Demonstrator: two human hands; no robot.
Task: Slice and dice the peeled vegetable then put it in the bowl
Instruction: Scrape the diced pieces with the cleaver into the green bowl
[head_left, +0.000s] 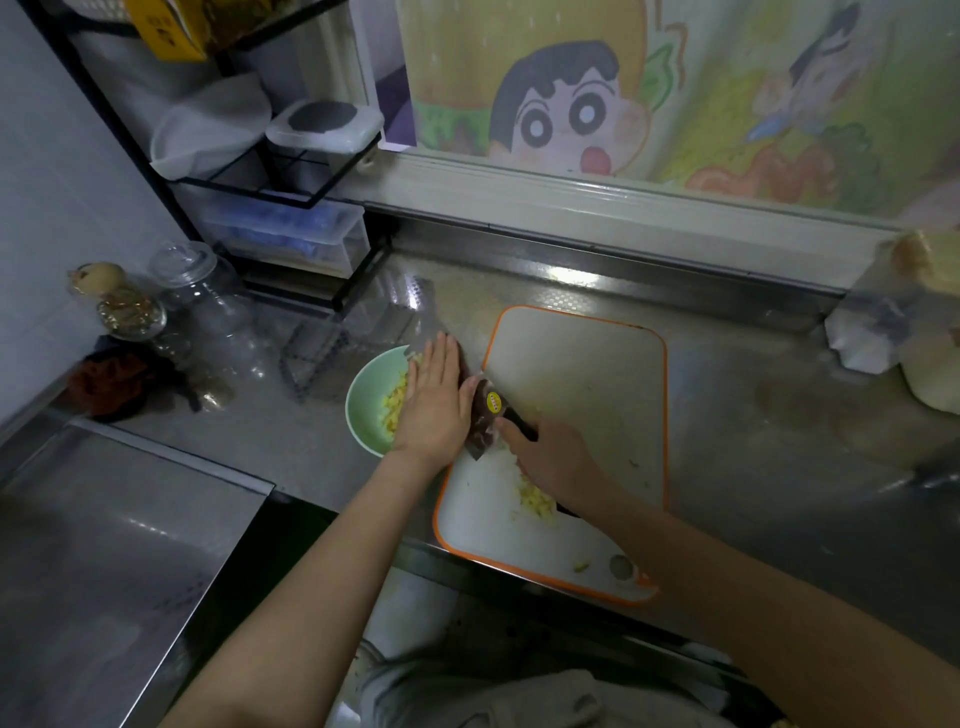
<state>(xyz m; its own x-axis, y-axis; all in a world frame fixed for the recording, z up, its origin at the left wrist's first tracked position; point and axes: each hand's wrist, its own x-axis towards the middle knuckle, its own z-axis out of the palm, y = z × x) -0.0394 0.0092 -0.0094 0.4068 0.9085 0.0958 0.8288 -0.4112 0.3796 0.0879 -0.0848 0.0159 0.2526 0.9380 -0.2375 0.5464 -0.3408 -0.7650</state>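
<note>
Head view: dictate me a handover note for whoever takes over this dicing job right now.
Left hand: flat, fingers straight, over the bowl beside the knife blade.
Right hand: grips the knife handle above the board.
Done: vegetable diced, many dice in the bowl.
Left: move the pile on the board by the right hand, plus stray bits at its near edge, into the bowl.
</note>
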